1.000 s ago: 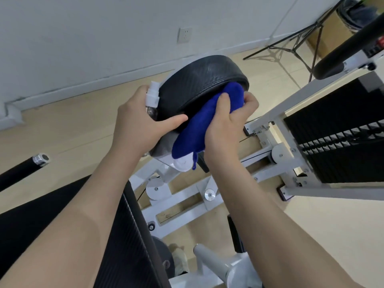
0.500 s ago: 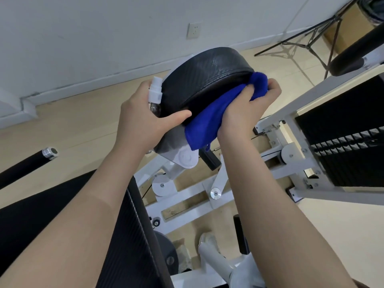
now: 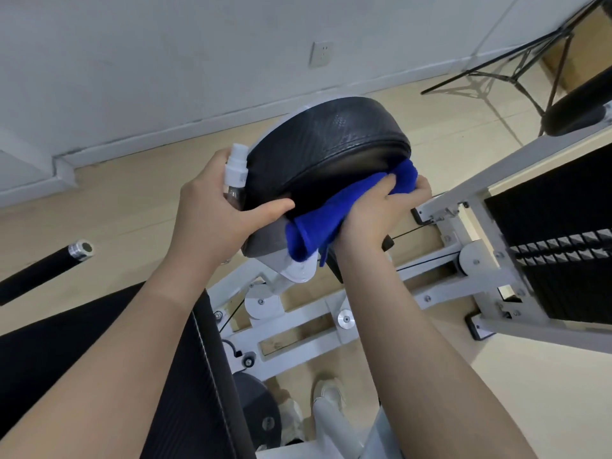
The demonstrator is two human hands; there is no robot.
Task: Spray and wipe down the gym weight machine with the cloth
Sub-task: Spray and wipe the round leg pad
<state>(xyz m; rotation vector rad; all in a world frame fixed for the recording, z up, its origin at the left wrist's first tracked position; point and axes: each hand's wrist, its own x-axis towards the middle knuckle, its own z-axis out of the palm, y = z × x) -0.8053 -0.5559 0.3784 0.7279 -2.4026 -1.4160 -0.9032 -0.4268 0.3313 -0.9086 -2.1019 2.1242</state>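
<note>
— Pale wood floor [image 3: 126,207] under a grey-white wall [image 3: 165,61], with a socket [image 3: 321,54] above the skirting. What are the hands doing?

— Right hand [image 3: 374,213] is bunched round a blue cloth [image 3: 326,215], fingers curled into it, pushing it up against the lower rim of the round black pad [image 3: 328,150]. One end of the cloth pokes out past the knuckles; the other hangs in folds just below the pad.

— And the left?

— Left hand [image 3: 215,207] grips a small spray bottle [image 3: 236,175], its white cap upright beside the pad's left edge. The thumb lies stretched along the pad's underside, touching it.

— Farther out?

— White machine frame [image 3: 308,332] with pulleys and a thin cable below the pad. Black weight stack [image 3: 563,246] to the right. A black padded seat [image 3: 109,376] sits lower left under the forearm, and a black bar with a silver tip [image 3: 43,265] juts in at left. A tripod stand [image 3: 503,74] stands top right, near the wall. Pale shoes [image 3: 326,394] show at the bottom.
</note>
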